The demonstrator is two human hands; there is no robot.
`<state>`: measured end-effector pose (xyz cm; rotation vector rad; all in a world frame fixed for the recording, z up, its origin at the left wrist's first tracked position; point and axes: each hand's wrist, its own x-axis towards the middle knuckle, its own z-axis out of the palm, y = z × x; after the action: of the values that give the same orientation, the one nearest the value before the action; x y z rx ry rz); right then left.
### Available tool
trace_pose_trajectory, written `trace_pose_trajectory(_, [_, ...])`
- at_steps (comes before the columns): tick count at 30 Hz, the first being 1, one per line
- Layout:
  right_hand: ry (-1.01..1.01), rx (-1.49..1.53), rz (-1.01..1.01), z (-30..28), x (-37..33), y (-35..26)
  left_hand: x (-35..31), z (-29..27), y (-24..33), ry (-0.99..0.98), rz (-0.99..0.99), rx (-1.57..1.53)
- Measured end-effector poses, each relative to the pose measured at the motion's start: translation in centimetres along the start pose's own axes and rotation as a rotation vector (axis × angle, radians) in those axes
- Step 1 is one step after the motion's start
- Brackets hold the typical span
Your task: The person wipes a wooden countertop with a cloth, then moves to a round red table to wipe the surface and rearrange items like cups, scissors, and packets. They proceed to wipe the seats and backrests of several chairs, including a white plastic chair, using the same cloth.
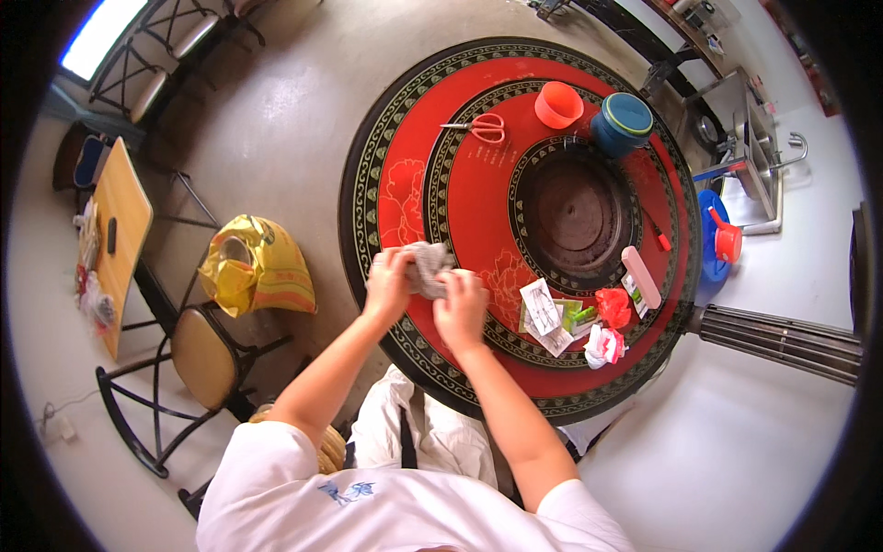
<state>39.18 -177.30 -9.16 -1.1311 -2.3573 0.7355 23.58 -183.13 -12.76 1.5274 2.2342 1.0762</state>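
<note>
While the left hand (388,283) grips the crumpled grey cloth (429,263) from its left, the right hand (462,308) grasps its lower right, the bundle lying between them over the round red table (474,216)'s near-left side.

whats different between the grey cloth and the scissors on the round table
The grey cloth is bunched up and soft-looking, while the scissors lie flat and look rigid. The cloth is greyish; the scissors are red-handled. The cloth is gripped between the left hand and right hand; the scissors lie untouched on the round table. Both are small beside the table.
</note>
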Motion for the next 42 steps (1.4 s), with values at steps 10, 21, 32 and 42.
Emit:
trace_pose_trajectory(10, [-0.113,-0.142,0.369,-0.7,-0.6,8.6,9.8,4.5,5.4,-0.427,0.238,0.085])
trace_pose_trajectory(21, [-0.109,-0.269,0.376,6.4,8.7,3.5,33.8,13.6,0.4,-0.455,0.315,0.425])
trace_pose_trajectory(32, [0.244,-0.459,0.501,2.7,25.0,16.4,43.2,13.2,0.5,-1.064,0.534,0.450])
trace_pose_trajectory(42, [-0.017,-0.157,0.416,8.9,16.1,4.7,48.1,16.2,6.8,-0.812,0.857,-0.120])
